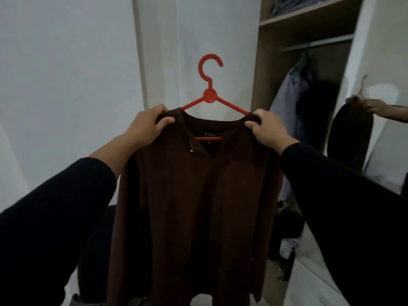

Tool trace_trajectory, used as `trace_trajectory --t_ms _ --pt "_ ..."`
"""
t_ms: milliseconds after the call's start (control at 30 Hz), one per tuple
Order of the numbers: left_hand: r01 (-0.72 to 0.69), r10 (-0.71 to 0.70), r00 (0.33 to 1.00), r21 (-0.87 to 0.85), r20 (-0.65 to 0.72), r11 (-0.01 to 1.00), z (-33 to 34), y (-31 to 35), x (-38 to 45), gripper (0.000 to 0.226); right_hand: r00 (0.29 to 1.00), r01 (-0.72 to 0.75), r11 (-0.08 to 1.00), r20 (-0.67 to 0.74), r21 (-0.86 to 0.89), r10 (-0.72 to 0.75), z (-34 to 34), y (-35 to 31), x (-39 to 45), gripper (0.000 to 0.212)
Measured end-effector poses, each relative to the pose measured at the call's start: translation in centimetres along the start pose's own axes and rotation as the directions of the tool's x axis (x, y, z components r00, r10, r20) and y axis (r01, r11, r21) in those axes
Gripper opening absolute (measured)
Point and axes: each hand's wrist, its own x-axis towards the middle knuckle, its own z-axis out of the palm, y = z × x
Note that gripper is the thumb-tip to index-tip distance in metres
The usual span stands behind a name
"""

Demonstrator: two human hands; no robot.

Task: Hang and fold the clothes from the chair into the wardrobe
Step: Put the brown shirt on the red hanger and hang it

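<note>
A dark brown long-sleeved top (198, 195) hangs on a red plastic hanger (209, 93), held up in front of me. My left hand (148, 127) grips the top's left shoulder over the hanger arm. On the other side, my right hand (267, 129) pinches the right shoulder the same way. The hook points up, free of any rail. The open wardrobe (271, 89) stands to the right, with its metal rail (320, 44) above.
A pale shirt and dark garments (293, 96) hang from the rail. Folded clothes lie on the upper shelf (309, 16). A mirrored door (375, 107) at the right shows my reflection. Loose clothes (287, 239) are piled on the wardrobe floor. White wall fills the left.
</note>
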Motion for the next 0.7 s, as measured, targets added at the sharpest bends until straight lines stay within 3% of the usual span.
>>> trace_trajectory --t_ms 233,700 --pt "-0.144 0.143 0.987 0.012 0.079 0.990 6.6 3.3 3.4 0.028 0.995 -0.092 0.989 -0.054 -0.118 0.086 -3.5 6.2 0.1 0.026" --pt "-0.087 0.089 0.996 0.157 -0.007 0.984 18.0 8.2 13.5 0.029 0.997 -0.075 0.988 -0.031 -0.133 0.072 -6.0 18.2 10.2 0.011"
